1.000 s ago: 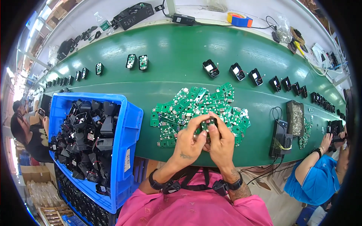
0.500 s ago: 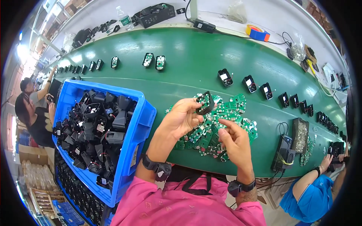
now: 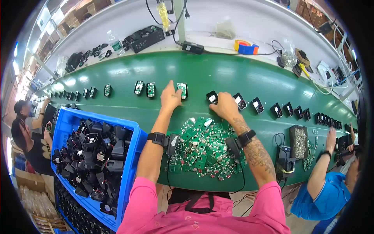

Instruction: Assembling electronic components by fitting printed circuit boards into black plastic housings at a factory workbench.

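Past the heap of green circuit boards (image 3: pixel 202 144), my left hand (image 3: pixel 170 97) is at a small black plastic case (image 3: pixel 183 90) with a green circuit board in it. Its thumb touches the case's left side, and the index finger points away, apart from it. My right hand (image 3: pixel 226 106) has its thumb and fingers around another black case (image 3: pixel 212 97), which shows a white part inside and stands on the green table. The fingers farther under that hand are hidden.
A blue crate (image 3: pixel 134 156) full of black cases stands at left. Rows of cases line the green table (image 3: pixel 156 70) on both sides. A black radio-like device (image 3: pixel 286 160) and a metal-flecked block (image 3: pixel 298 142) lie at right. Co-workers sit at far left and right (image 3: pixel 323 191).
My left hand has moved from over the heap to the far side; the case it held now stands on the table. The right hand has reached from the heap to another case.
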A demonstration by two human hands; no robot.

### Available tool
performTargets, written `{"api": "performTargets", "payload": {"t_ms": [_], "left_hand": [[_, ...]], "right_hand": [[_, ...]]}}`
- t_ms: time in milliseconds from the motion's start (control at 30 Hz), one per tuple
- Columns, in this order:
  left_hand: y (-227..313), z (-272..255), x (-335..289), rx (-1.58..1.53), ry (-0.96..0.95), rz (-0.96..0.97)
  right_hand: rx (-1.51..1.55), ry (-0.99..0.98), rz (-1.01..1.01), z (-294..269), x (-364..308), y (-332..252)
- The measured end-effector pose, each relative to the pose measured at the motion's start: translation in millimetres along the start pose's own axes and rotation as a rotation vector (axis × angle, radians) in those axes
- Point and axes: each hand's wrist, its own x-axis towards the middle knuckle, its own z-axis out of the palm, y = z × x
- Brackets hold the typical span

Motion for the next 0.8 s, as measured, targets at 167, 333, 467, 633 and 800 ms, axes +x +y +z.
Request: {"api": "performTargets", "payload": {"t_ms": [167, 333, 467, 633, 800], "left_hand": [[110.5, -7.6, -91.2, -0.117, -0.349, 0.367], [119.3, -15.3, -144.8, 0.078, -0.214, 0.384], [125.4, -27.2, -190.6, 0.033, -0.271, 0.205], [93.9, -46.3, -226.9, -0.062, -0.326, 0.104], [75.4, -46.0, -245.0, -0.52, -0.431, -0.24]], "right_hand": [[0.518, -0.157, -0.008, -48.4, -32.8, -4.3], [0.716, -0.322, -0.128, -76.3, -79.5, -40.1], [0.389, -0.044, -0.38, -64.9, -117.9, -39.6], [0.531, -0.408, -0.204, -73.7, -136.0, -29.8], [0.108, 0.109, 0.13, -25.9, -88.9, 42.2]]}}
